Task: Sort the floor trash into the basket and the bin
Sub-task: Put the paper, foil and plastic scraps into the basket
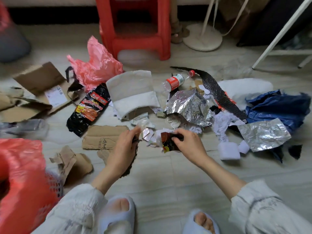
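Trash lies scattered over the pale floor (165, 176) in front of us, and we crouch over it in grey slippers (116, 215). Our right hand (189, 142) curls over a dark wrapper scrap (167, 144), its fingers (179, 133) pinching the scrap's upper edge just above the floor. Our left hand (123, 149) has its fingers (133, 132) curled and pressed together around a thin black strip (133, 162) that hangs down past the wrist; a blurred clear bit sits at the fingertips, and we cannot tell whether it is held. Between the two hands lie small paper scraps (150, 135). Just beyond the left hand is a cardboard piece (103, 136), with torn cardboard (70, 164) nearer us and a flattened box (40, 92) far left. A black noodle packet (87, 108) lies beside a folded white pad (133, 92). Crumpled foil (187, 105) sits past the right hand, a second foil sheet (265, 134) to its right, touching a blue bag (276, 108). A plastic bottle (173, 81) with a red label lies beyond the foil, near a long black mesh strip (212, 88). White foam blocks (229, 150) rest by the foil sheet. A pink bag (96, 65) lies against a red stool (135, 26). At lower left a white basket (55, 184) lined with a red bag (25, 174) stands beside our knee.
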`<state>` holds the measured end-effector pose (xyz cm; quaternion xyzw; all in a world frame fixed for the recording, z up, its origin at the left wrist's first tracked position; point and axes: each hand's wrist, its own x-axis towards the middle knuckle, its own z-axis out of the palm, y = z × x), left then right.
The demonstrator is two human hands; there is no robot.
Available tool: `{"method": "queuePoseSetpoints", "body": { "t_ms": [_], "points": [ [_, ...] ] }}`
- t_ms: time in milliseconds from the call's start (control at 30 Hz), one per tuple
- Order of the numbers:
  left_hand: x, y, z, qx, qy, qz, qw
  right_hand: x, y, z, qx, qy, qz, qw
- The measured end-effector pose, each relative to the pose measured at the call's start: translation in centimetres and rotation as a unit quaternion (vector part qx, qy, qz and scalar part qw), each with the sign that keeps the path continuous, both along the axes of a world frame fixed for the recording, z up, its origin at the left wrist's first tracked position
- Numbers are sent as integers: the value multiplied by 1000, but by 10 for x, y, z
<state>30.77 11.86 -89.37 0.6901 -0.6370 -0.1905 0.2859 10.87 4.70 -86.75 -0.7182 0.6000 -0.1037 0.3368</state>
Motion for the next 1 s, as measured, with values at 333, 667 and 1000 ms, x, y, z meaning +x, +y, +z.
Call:
{"method": "queuePoseSetpoints", "body": {
  "t_ms": [333,667,1000],
  "points": [
    [110,107,135,-131,-120,81,981,122,49,160,-71,-10,197,978],
    [222,245,153,-112,-165,348,916,304,159,180,-2,-67,255,965],
    [260,260,97,82,-16,314,946,368,193,136,146,4,251,957]
  ]
}}
